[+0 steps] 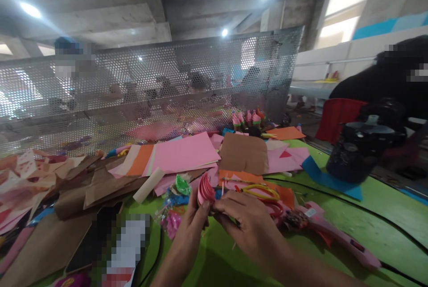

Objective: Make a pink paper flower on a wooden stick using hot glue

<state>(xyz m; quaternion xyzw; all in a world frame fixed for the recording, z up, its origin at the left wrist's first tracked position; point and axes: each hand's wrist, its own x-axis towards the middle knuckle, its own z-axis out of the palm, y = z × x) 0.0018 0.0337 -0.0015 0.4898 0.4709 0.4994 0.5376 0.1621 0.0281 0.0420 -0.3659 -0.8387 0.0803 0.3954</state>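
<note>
A pink craft piece (205,187), ridged in a swirl and narrowing toward its top, stands upright between my hands above the green table. My left hand (194,222) is closed around its lower left side, thumb in front. From the right, my right hand (249,220) pinches at its base with fingers bent; the fingertips are partly hidden. Just left of the piece lie small plastic bags with green, blue and magenta bits (183,185). Behind my right hand rest scissors with yellow handles (264,191). A pink glue gun (344,238) lies to the right.
Pink sheets (187,151), a brown sheet (242,153) and scraps cover the table's back. Several pink swirled pieces (256,118) stand near the perforated metal screen (150,86). A dark jug (347,157) is at right. Black cables cross the table. People sit beyond.
</note>
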